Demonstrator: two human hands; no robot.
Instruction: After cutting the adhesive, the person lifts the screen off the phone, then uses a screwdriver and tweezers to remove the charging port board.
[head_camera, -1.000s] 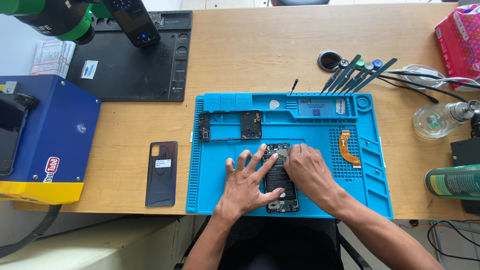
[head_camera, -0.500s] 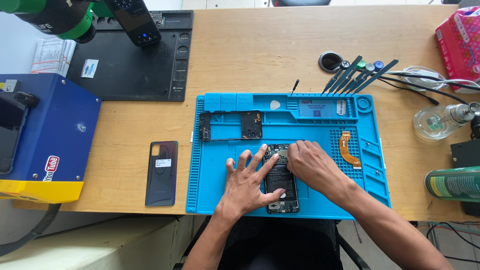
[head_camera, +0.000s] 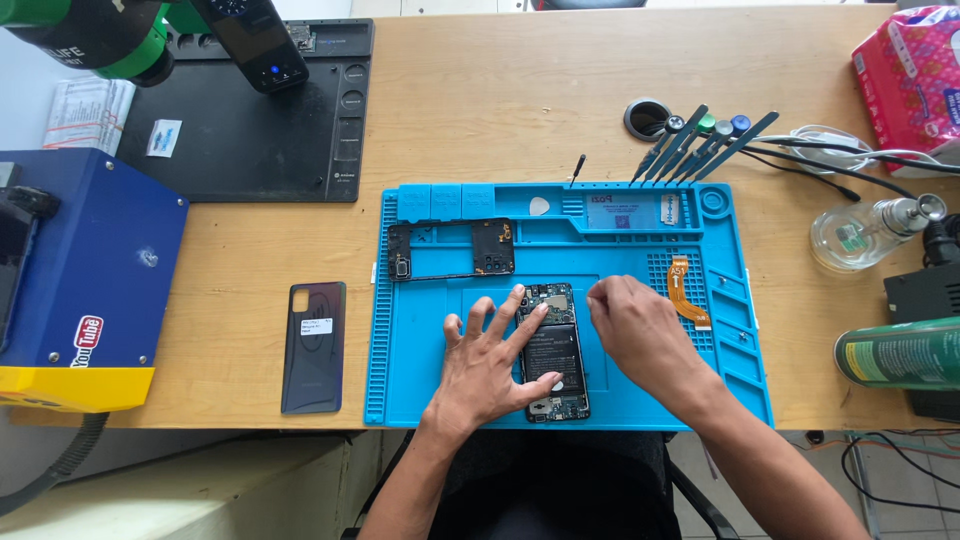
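Note:
An opened phone with its back removed lies face down on the blue repair mat, showing the battery and circuit board. My left hand rests flat on the mat with spread fingers, its fingertips pressing the phone's left edge and battery. Beside the phone's upper right corner, my right hand has its fingers bent and its fingertips close to the board; whether it pinches anything I cannot tell. A black inner frame piece lies on the mat above my left hand. An orange flex cable lies to the right.
The dark phone back cover lies on the wooden table left of the mat. Several screwdrivers sit behind the mat. A blue machine stands at left, a glass bottle and green can at right, a black mat behind.
My right hand has slid off the phone's body to the right and up, uncovering the battery. My left hand has stayed flat on the phone's left side.

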